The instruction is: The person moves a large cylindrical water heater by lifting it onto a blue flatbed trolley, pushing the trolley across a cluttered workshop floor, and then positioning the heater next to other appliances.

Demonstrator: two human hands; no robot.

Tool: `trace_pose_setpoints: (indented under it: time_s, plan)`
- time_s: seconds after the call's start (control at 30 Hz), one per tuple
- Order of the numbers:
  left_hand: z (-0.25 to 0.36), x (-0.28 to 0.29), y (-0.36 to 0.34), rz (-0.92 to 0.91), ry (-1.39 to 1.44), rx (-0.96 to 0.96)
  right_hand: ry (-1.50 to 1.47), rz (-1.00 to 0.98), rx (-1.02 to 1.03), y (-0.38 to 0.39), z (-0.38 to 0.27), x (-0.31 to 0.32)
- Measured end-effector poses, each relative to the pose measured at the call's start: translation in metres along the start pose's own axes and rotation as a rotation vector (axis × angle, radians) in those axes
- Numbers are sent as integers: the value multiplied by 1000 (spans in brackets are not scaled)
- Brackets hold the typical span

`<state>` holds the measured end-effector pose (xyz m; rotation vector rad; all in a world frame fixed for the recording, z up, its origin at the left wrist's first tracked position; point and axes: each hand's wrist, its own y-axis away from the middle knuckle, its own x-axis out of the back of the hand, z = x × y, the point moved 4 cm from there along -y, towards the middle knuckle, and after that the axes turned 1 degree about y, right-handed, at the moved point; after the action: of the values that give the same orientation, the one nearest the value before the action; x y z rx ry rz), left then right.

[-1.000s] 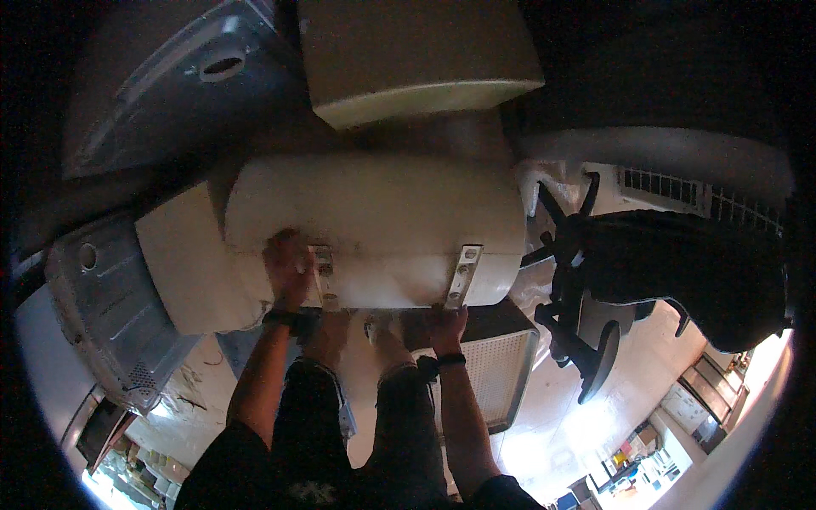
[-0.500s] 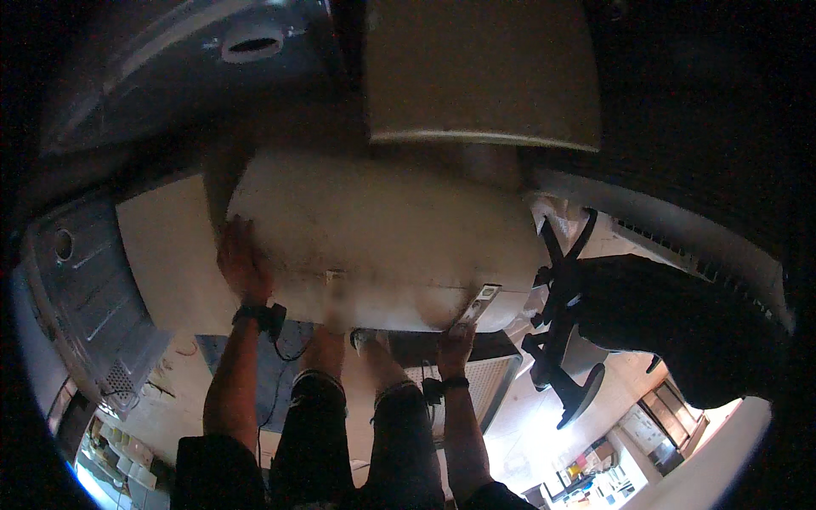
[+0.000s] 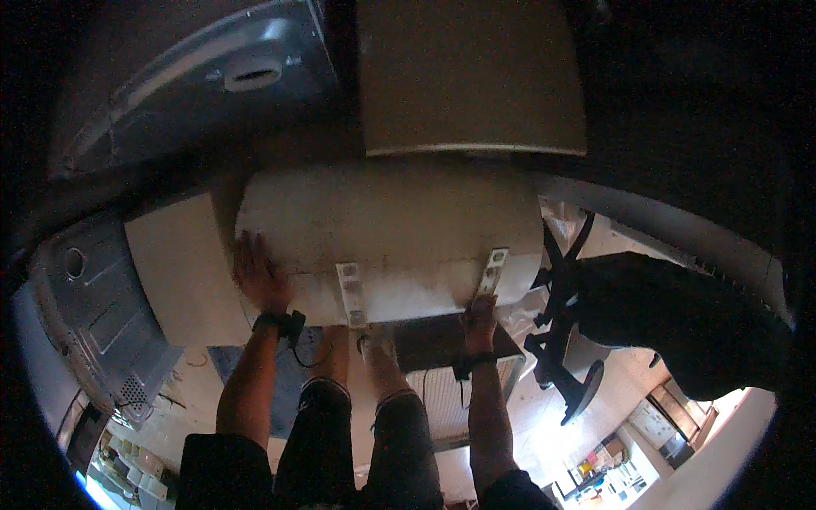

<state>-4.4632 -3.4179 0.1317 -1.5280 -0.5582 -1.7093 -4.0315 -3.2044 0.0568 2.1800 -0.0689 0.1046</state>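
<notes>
A large cream cylindrical tank [image 3: 391, 234] lies on its side in front of me, with two metal mounting brackets [image 3: 350, 293] on its near face. My left hand [image 3: 259, 276] presses flat on the tank's left end, fingers spread. My right hand [image 3: 480, 319] grips the tank's lower edge just below the right bracket [image 3: 493, 270]. Both wrists carry dark bands. My legs in dark shorts [image 3: 357, 425] stand under the tank.
A cream box-shaped appliance [image 3: 472, 76] stands behind the tank, another cream panel [image 3: 178, 268] to its left. Grey metal casings [image 3: 93, 297] lie at left and upper left. A black office chair [image 3: 646, 314] stands at right. A white grille [image 3: 442, 395] lies on the floor.
My left hand slid from beside the left bracket out to the tank's left end. My right hand stayed at the lower edge by the right bracket. The view shifted closer.
</notes>
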Motion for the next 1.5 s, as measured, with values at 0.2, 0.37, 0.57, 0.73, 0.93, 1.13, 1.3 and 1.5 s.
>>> trace_pose_setpoints:
  time_s: [0.2,0.37,0.57,0.73,0.93,1.13,1.3,1.5]
  plan:
    - [-4,0,28,-1,191,166,-87,-112,1,-23,24,20]
    - [-10,-2,43,67,17,39,6,-128,166,-12,27,16]
    - [-15,-6,52,138,-17,19,-305,-87,-85,-30,44,17]
    - [-12,-4,55,173,-5,22,-590,-335,-194,-21,97,33]
    - [-33,20,85,189,69,21,413,-474,26,91,245,-25]
    - [-98,86,252,-2,528,314,898,-1158,377,204,371,-98]
    - [-185,116,447,-309,567,867,790,-1028,109,185,414,-165]
    - [-211,161,661,-227,736,1329,803,-1175,420,232,397,-232]
